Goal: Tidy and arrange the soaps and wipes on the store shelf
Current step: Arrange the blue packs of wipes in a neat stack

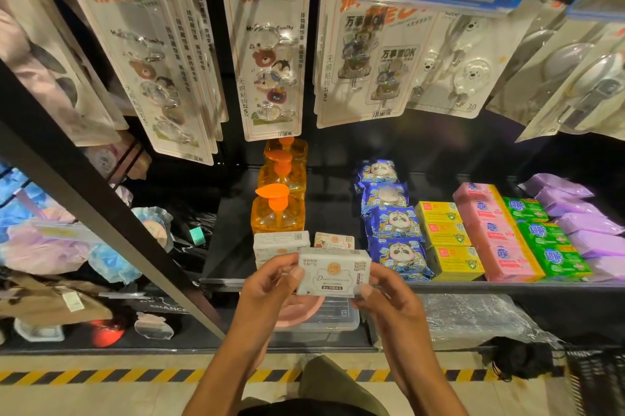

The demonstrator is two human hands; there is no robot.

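Both my forearms reach up and in. Left hand pinches the white soap box at its left end, right hand pinches the right end. Box level, label facing me, at the shelf front edge, before the stacked white boxes.

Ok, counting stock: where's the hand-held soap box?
Head view, centre: soap box held by left hand and right hand, just before the stacked white boxes.
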